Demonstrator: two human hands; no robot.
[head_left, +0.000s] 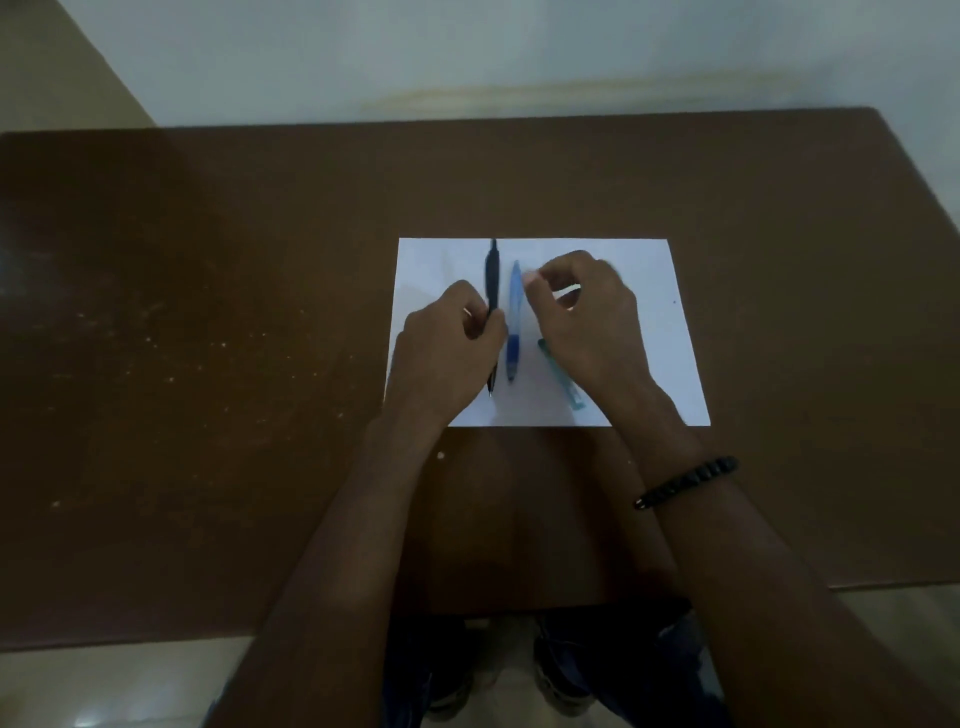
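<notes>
Left hand (457, 332) clenched round black pen (492, 270), right hand (582, 306) fingers bent beside blue pen (514, 312), grasp blurred, could not tell, white paper (665, 332) beneath.

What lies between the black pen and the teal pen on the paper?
In the head view, a blue pen lies between the black pen and the teal pen, on the white paper.

white paper sheet (667, 332) on brown wooden counter (208, 312). on it: black pen (492, 270) in left hand (447, 345), blue pen (514, 322) between hands, teal pen (569, 389) under right hand (584, 306).
</notes>
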